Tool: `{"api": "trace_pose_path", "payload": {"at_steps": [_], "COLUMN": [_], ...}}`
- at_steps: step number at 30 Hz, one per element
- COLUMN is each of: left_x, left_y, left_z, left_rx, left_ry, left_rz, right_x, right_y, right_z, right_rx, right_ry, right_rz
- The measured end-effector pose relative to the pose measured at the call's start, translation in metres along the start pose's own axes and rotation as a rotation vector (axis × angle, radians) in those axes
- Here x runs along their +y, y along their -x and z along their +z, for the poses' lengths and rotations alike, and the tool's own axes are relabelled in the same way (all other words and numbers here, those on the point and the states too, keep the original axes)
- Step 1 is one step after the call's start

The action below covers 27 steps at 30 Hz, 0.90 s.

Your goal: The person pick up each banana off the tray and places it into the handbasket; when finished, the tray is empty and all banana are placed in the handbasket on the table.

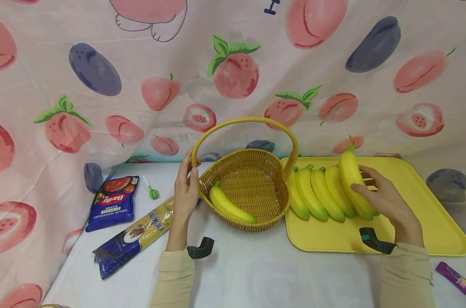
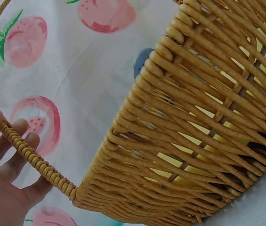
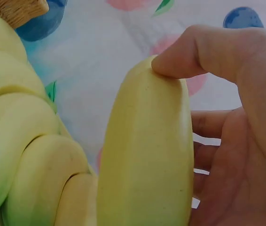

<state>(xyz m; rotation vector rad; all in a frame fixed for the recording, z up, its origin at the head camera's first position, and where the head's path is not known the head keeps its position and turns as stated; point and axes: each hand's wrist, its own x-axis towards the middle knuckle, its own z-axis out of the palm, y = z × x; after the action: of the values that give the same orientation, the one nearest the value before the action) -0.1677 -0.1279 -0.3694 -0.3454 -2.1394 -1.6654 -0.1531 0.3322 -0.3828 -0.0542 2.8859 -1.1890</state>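
A wicker basket with a tall arched handle stands in the middle, one banana lying inside along its front left. My left hand grips the left foot of the handle, thumb on one side and fingers on the other. At the right, my right hand holds another banana between thumb and fingers, tilted with its stem end up. Left of it, several more bananas lie side by side on a yellow tray, close against the basket's right side.
To the left lie a blue Barilla pouch, a green lollipop and a long gold and blue pasta packet, partly behind my left forearm. A purple wrapped bar is near the right edge. A fruit-print cloth hangs behind.
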Motion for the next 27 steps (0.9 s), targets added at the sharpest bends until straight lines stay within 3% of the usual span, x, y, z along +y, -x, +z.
{"api": "trace_pose_path", "payload": {"at_steps": [17,27], "left_x": [-0.004,-0.005], "left_y": [0.001,0.001], "left_z": [-0.001,-0.002], "left_rx": [-0.007,-0.011], "left_ry": [0.013,0.007], "left_rz": [0.017,0.018], "right_x": [-0.031,-0.045], "right_y": [0.006,0.011], "right_z": [0.009,0.012], "right_rx": [-0.146,-0.209], "right_ry": [-0.003,0.027], "right_rz": [-0.120,-0.140]}}
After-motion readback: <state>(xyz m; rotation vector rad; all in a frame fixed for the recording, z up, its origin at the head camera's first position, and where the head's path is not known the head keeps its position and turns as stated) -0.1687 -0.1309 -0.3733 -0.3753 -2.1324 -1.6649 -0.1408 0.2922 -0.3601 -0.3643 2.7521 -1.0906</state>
